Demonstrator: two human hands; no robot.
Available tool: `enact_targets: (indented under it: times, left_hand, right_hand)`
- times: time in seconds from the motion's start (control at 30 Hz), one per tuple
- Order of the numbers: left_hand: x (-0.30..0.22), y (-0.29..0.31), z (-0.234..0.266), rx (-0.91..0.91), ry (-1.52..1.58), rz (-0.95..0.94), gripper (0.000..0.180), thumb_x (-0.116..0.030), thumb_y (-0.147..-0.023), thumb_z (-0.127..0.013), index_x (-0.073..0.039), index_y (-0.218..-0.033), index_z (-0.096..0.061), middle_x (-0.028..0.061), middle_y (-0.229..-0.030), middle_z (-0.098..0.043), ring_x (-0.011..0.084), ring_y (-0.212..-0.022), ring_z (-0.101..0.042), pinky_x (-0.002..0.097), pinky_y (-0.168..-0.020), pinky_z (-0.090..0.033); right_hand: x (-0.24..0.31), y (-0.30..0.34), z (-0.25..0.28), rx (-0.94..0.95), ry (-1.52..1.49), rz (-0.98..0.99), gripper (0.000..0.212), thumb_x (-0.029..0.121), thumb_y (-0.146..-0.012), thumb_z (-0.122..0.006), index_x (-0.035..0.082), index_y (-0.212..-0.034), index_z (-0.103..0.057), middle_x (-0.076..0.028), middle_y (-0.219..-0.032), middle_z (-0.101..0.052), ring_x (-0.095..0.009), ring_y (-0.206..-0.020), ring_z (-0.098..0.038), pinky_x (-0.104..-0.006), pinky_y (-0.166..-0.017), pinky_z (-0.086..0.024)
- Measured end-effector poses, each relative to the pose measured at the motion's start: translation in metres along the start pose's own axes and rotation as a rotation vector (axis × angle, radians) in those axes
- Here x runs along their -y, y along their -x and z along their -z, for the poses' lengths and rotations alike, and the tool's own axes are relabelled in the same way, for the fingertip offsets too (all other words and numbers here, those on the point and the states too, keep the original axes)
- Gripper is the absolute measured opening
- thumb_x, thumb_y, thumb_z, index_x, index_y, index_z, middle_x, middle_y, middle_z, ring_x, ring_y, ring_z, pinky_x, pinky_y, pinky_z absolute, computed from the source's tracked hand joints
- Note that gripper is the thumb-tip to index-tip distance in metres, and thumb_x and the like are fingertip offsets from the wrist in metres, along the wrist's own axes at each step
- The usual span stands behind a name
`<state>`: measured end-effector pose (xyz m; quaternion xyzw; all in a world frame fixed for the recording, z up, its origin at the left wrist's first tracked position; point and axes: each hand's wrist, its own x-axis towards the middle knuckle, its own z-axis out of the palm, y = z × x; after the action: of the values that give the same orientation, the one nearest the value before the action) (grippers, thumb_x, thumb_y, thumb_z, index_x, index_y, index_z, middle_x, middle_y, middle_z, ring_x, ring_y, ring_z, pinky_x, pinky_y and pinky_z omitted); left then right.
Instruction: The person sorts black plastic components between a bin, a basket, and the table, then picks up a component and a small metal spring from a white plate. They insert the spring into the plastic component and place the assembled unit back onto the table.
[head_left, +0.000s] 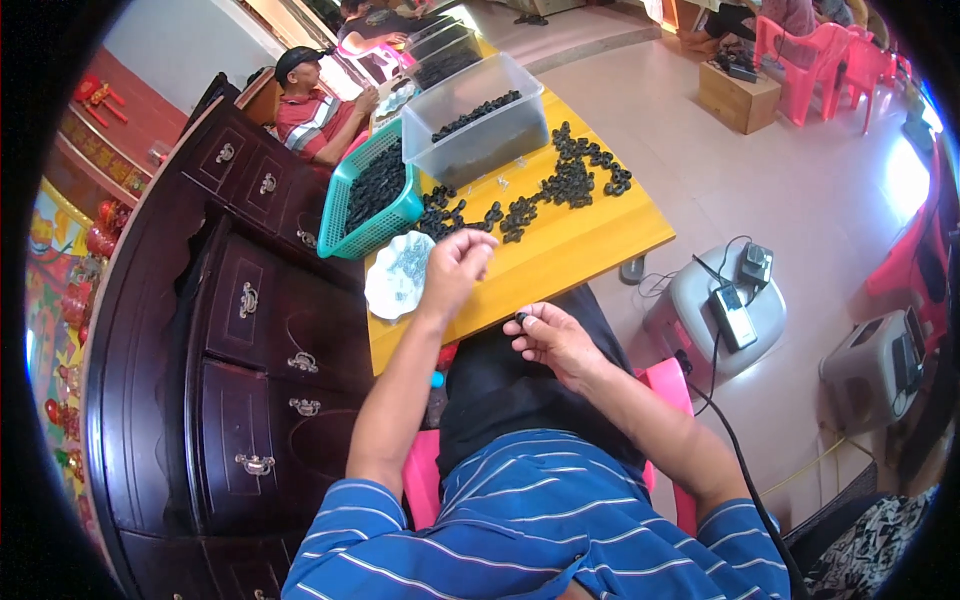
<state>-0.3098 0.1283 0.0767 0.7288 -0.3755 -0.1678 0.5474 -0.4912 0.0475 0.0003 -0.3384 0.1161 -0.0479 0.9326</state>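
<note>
My right hand (558, 345) is closed above my lap, just off the table's front edge. Between its thumb and forefinger is a small round black part (521, 317). Over the yellow table (590, 255), my left hand (458, 268) has its fingers curled together, and whatever they may pinch is too small to make out. Beside that hand lies a white scalloped dish (385, 285) with small greyish bits in it. Loose black ring-shaped parts (568, 183) are scattered past both hands, some in joined clusters.
A green basket (372, 245) full of black parts stands at the table's left. A see-through plastic bin (475, 150) sits behind it. Dark wooden drawers (255, 300) rise close on my left. Grey stools (715, 310) with devices stand right. A person (315, 105) sits beyond the basket.
</note>
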Motion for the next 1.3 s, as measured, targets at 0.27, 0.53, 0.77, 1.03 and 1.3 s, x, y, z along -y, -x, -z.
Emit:
enact_targets:
  times: [0.27,0.53,0.77,1.03,1.3]
  left_hand:
    - [-0.027,0.093,-0.013,-0.015,-0.204,-0.248,0.009,-0.001,-0.089,-0.062,0.001,-0.095,-0.068,0.0064,-0.088,-0.066,0.0109,-0.074,-0.063,0.0240,-0.065,-0.050]
    - [-0.033,0.110,-0.015,-0.101,-0.198,-0.337,0.008,0.001,-0.088,-0.062,0.001,-0.094,-0.068,0.0082,-0.086,-0.066,0.0144,-0.072,-0.063,0.0256,-0.064,-0.050]
    - [-0.021,0.108,-0.020,-0.074,-0.260,-0.420,0.012,0.002,-0.086,-0.066,0.000,-0.097,-0.069,0.0082,-0.086,-0.065,0.0151,-0.073,-0.064,0.0265,-0.064,-0.050]
    - [0.002,0.095,-0.013,-0.131,-0.021,-0.210,0.022,-0.006,-0.088,-0.071,-0.001,-0.110,-0.070,0.0019,-0.089,-0.065,0.0070,-0.072,-0.058,0.0232,-0.065,-0.048]
    - [0.076,0.002,0.009,-0.193,-0.515,-0.152,0.028,-0.016,-0.082,-0.072,-0.003,-0.107,-0.071,0.0143,-0.091,-0.072,0.0243,-0.076,-0.069,0.0351,-0.071,-0.055]
  right_hand:
    - [-0.004,0.006,0.000,0.141,-0.023,0.018,0.022,0.020,-0.098,-0.063,0.011,-0.117,-0.059,0.000,-0.109,-0.065,-0.009,-0.088,-0.063,-0.0241,-0.079,-0.052]
    - [-0.010,0.007,0.000,0.178,-0.056,0.038,0.020,0.018,-0.096,-0.067,0.011,-0.115,-0.062,0.003,-0.101,-0.064,-0.009,-0.084,-0.062,-0.0242,-0.076,-0.052]
    - [-0.012,0.004,0.002,0.177,-0.055,0.040,0.018,0.018,-0.096,-0.067,0.010,-0.112,-0.063,0.002,-0.099,-0.065,-0.008,-0.083,-0.062,-0.0238,-0.074,-0.052]
    - [-0.009,0.002,0.005,0.186,-0.084,0.040,0.020,0.020,-0.096,-0.067,0.011,-0.113,-0.061,0.001,-0.099,-0.066,-0.008,-0.083,-0.062,-0.0233,-0.075,-0.051]
    - [-0.015,0.005,0.004,0.207,0.036,-0.025,0.022,0.025,-0.097,-0.066,0.012,-0.114,-0.061,0.001,-0.101,-0.066,-0.007,-0.084,-0.062,-0.0225,-0.078,-0.050]
